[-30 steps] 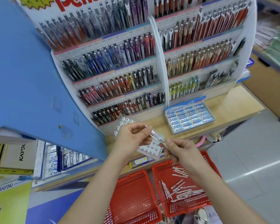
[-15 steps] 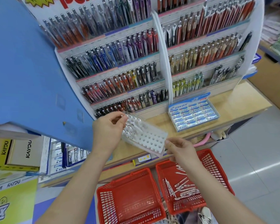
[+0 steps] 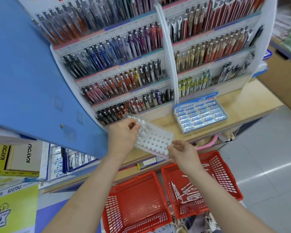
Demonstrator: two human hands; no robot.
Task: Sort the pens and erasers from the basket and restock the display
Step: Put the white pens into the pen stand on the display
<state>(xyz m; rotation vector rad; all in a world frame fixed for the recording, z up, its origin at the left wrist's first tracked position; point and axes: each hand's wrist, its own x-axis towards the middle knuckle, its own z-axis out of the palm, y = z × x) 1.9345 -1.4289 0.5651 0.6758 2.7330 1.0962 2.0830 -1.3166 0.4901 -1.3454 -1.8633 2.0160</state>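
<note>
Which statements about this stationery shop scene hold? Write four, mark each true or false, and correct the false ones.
1. The left hand pinches a pen at the far end of the white tray. True.
2. The loose pens lie in the left red basket. False: the loose pens lie in the right red basket.
3. The eraser box sits on the wooden shelf, to the right of the tray. True.
4. Every hole in the tray holds a pen. False: only the far rows hold pens; the near holes are unfilled.
</note>
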